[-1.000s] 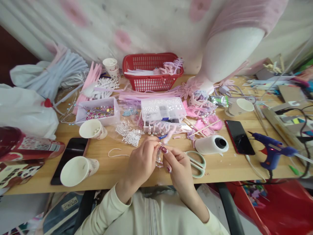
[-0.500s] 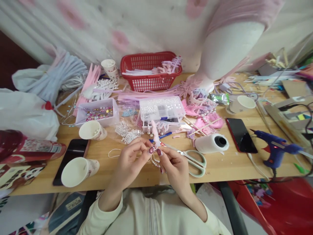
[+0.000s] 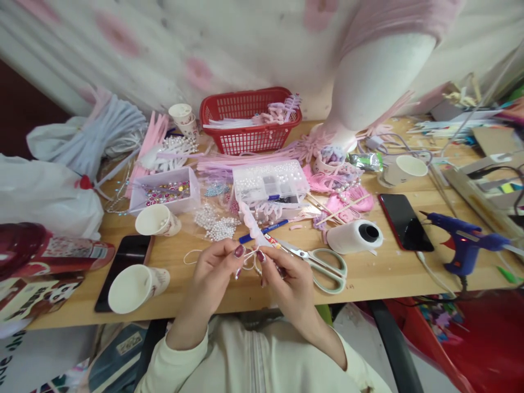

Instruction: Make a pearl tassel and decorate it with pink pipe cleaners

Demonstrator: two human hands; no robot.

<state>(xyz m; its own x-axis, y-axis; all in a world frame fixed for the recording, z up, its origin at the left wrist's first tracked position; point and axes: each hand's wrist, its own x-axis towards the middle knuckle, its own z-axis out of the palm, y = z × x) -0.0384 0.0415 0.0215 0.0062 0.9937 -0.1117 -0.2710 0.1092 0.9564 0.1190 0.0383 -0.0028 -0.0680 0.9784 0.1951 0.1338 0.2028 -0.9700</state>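
Note:
My left hand is closed, thumb and forefinger pinching a thin white cord. Beside it my right hand pinches the base of a pale pink fuzzy piece, which points up and left; the cord runs between both hands. Small loops of the cord hang below the fingertips, and part of them is hidden. Scissors with pale handles lie just right of my right hand. Behind the fingertips is a blue pen. Loose white beads lie on a clear bag past my left hand.
A clear bead box and a red basket stand farther back. Paper cups and a phone are at left. To the right are a thread spool, another phone and a blue glue gun.
My hands have drawn slightly apart, and the white cord now stretches between them. The pink fuzzy piece has tilted to the left. The view has shifted a little.

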